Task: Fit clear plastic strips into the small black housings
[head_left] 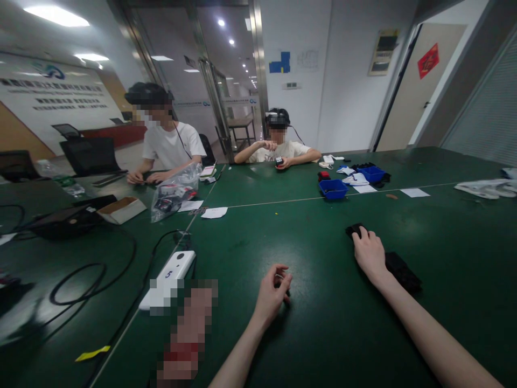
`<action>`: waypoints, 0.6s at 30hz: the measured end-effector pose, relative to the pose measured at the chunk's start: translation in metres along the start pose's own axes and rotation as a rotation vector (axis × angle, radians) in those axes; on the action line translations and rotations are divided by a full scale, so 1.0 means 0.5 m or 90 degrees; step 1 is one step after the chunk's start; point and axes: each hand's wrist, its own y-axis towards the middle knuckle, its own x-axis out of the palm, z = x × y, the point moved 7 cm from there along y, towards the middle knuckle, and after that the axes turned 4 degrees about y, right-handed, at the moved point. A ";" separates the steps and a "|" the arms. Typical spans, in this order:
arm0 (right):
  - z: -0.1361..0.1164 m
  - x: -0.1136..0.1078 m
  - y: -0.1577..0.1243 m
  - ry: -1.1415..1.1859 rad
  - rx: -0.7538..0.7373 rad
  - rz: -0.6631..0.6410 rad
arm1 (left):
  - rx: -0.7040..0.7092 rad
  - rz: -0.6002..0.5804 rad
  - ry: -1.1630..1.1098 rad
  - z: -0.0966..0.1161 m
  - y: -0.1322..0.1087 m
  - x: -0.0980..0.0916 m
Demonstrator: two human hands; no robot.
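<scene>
My left hand (273, 291) rests on the green table (315, 323) with its fingers curled and pinched round a small dark object that I cannot make out. My right hand (368, 252) reaches further out to the right, with its fingers closed over a small black object (352, 229) lying on the table. Just right of that wrist lies a flat black piece (403, 271), apart from the hand.
A white power strip (169, 277) and black cables (92, 275) lie at left. Blue bins (333, 189) and papers (215, 213) sit mid-table, with a plastic bag (174, 193) and a cardboard box (121, 209). Two other people (278, 148) sit at the far side.
</scene>
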 end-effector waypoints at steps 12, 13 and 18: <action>0.114 -0.056 -0.077 0.041 0.134 -0.096 | 0.007 -0.008 0.021 -0.005 0.002 0.001; 0.126 -0.050 -0.085 0.055 0.149 -0.123 | 0.008 -0.005 0.019 -0.003 0.001 0.001; 0.154 -0.025 -0.109 0.125 0.185 -0.173 | 0.011 -0.006 0.020 0.005 0.000 0.001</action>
